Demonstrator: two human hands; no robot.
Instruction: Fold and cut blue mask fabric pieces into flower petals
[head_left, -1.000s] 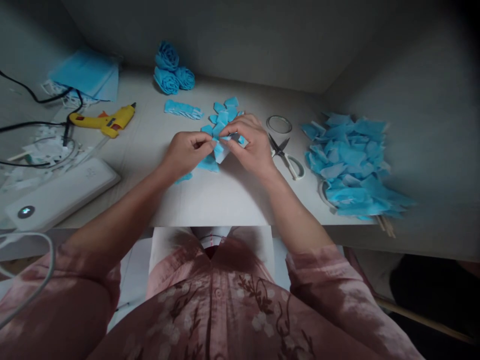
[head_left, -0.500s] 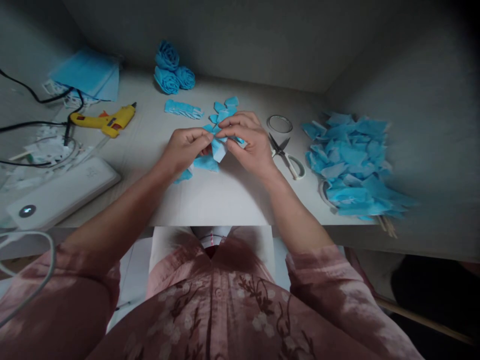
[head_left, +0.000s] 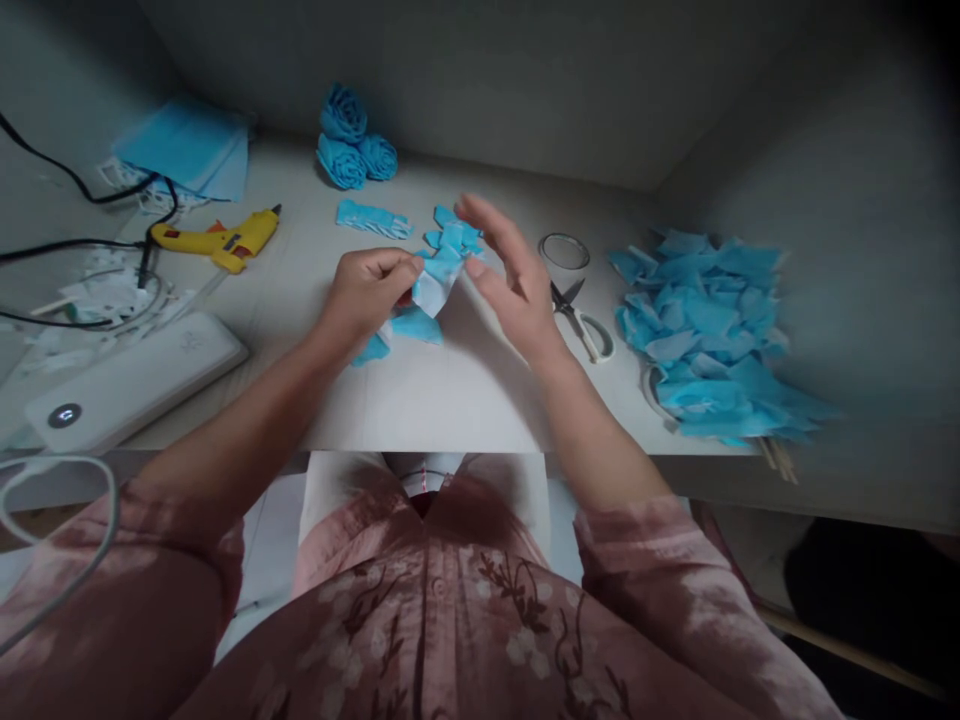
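Between thumb and fingers my left hand [head_left: 373, 290] pinches a small blue-and-white fabric piece [head_left: 433, 292], its pale side showing. My right hand [head_left: 514, 285] is beside that piece with its thumb and fingers spread apart; whether the thumb tip still touches the fabric I cannot tell. Just beyond the hands lie several small cut blue pieces [head_left: 453, 236]. More blue scraps [head_left: 416, 326] rest on the table below my left hand. A fringed blue strip [head_left: 373, 218] lies behind that hand. Scissors [head_left: 583, 322] with white handles lie partly open, right of my right hand.
Three blue fabric roses [head_left: 343, 162] stand at the back. To the left are a yellow glue gun [head_left: 238, 242], blue face masks [head_left: 184, 150], black cables and a white power bank [head_left: 139, 385]. A ring-shaped roll [head_left: 565, 251] and a large blue fabric heap [head_left: 705, 320] lie right.
My right hand has let go of the fabric piece and opened, its fingers lifting away to the right. My left hand keeps its pinch, and more of the piece shows.
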